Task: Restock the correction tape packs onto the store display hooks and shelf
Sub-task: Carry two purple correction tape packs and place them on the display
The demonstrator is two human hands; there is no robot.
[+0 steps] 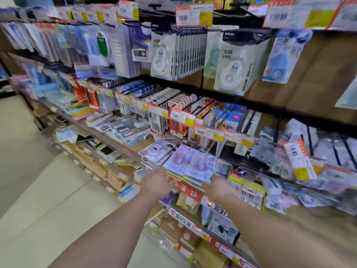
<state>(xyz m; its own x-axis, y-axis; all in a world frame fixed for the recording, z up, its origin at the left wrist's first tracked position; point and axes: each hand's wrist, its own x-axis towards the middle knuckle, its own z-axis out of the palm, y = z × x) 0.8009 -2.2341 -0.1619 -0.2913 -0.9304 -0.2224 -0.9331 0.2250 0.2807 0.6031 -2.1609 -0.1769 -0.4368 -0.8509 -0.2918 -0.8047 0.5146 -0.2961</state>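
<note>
Both hands are stretched to the purple correction tape packs, which are laid flat in a pile on the front of the shelf. The left hand is seen at the pile's left edge and the right hand at its right corner. Whether the fingers are wide or holding a pack cannot be told, since they are blurred; more white correction tape packs are hung on the display hooks above.

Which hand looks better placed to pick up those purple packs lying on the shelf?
Probably the right hand. It sits at the near edge of the two purple packs, fingers reaching under them. The left hand is at their left corner, slightly further off. Blur hides whether either touches.
</note>
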